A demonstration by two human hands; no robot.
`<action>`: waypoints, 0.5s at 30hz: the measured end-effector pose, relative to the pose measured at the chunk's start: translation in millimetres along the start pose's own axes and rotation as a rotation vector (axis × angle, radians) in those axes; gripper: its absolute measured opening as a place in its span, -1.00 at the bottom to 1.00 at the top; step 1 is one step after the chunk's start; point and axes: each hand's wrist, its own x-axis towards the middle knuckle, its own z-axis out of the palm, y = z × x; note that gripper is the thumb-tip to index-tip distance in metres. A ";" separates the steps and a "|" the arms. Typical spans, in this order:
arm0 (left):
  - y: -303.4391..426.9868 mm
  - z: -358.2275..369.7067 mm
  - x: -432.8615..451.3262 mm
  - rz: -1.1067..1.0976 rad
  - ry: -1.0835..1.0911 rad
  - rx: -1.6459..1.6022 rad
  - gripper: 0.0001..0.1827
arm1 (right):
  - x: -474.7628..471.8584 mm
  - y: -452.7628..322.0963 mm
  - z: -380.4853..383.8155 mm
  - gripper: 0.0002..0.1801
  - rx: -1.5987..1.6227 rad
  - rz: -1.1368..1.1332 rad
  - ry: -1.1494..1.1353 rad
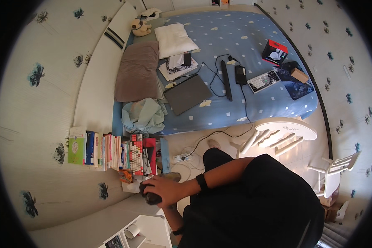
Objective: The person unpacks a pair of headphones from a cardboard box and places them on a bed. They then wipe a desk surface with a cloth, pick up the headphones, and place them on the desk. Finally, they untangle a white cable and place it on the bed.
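My right hand (165, 189) is curled over a dark brown object (152, 198), whose exact kind I cannot tell. A mottled olive-brown part or item (173, 177) shows just beyond the fingers. My left forearm (173, 218) rises from below towards the same spot, and my left hand is largely hidden under the right one. Both wrists wear black bands. Close beyond the hands stands a low white cabinet (133, 187), bearing a row of books (107, 150), a red-and-white keyboard (136, 154) and an orange packet (126, 176).
A bed (179, 124) holds a dark grey laptop (187, 94), a power adapter (240, 75), a white keyboard (263, 81) and a headphone box (275, 52). Cables run to a power strip (181, 157) on the floor. White chairs (280, 133) stand right. A white shelf unit (152, 228) is below.
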 end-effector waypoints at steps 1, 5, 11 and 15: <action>6.4 0.2 3.3 0.005 0.036 0.003 -0.53 | -0.9 -3.8 -1.0 -0.28 0.008 -0.040 -0.025; 24.3 -4.2 19.6 0.024 0.204 0.058 -0.52 | 6.1 -9.1 -35.1 -0.31 0.004 -0.098 0.074; 29.7 23.4 82.2 -0.020 0.351 0.189 -0.51 | 11.7 239.9 -79.5 -0.44 -0.217 0.628 0.240; 7.3 42.3 115.9 -0.162 0.469 0.322 -0.50 | 1.8 420.4 -155.3 -0.36 -0.402 0.881 -0.092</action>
